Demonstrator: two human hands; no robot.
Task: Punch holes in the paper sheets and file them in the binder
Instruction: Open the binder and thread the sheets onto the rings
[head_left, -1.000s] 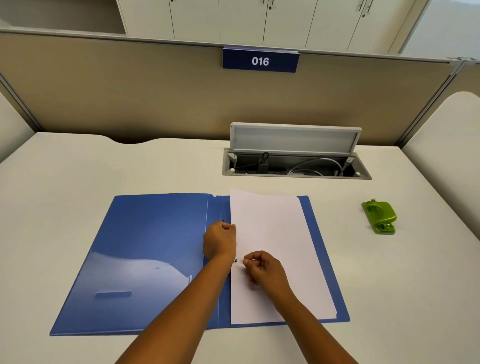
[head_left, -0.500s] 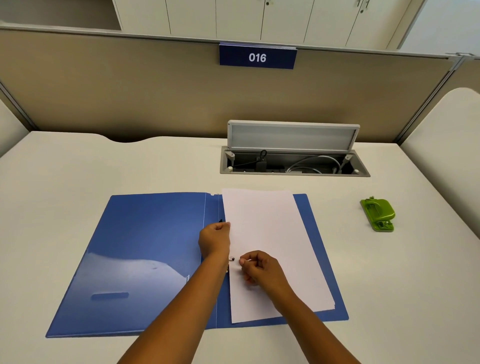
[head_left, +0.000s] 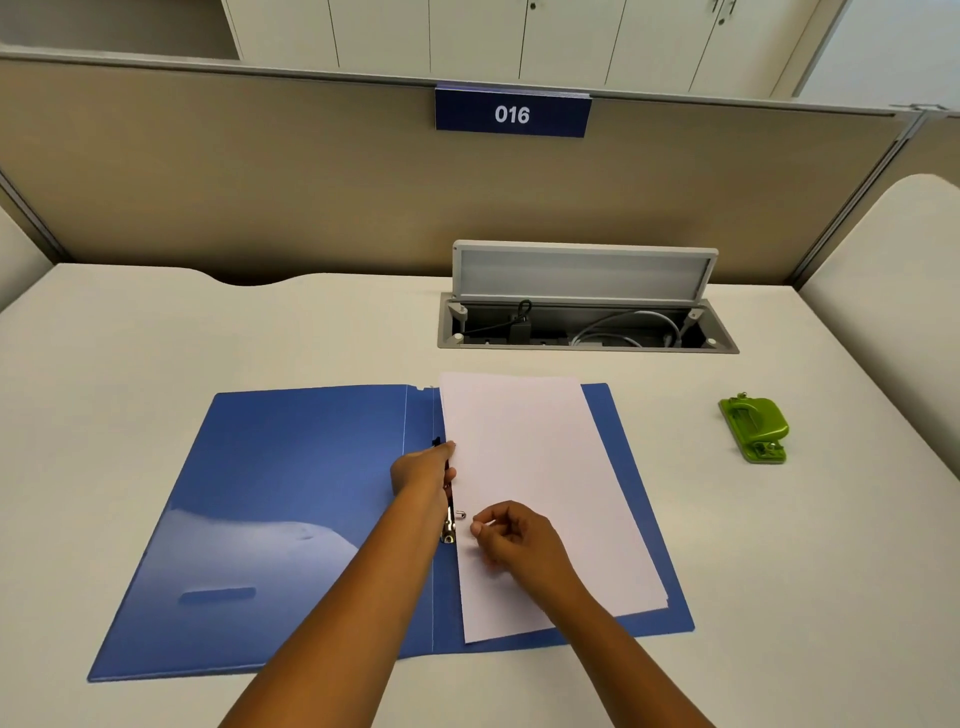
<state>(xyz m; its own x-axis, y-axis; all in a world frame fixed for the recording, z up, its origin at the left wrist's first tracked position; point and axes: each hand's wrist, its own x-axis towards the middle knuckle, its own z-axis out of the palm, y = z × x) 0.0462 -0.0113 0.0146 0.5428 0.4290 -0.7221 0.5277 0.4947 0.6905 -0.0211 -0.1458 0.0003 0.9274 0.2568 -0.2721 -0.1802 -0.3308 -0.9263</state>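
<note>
White desk carries open blue binder, paper sheets on its right half. Right hand, fingers curled, pinches sheet edge by near ring; left hand grips the edge further up. Best: line holes over both rings, lower evenly, avoid tearing. Green hole punch idle far right, cable tray behind

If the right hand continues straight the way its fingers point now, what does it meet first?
Probably the metal binder ring beside the paper's left edge: the right hand points left at it, nearly touching. Depth is unclear.
</note>
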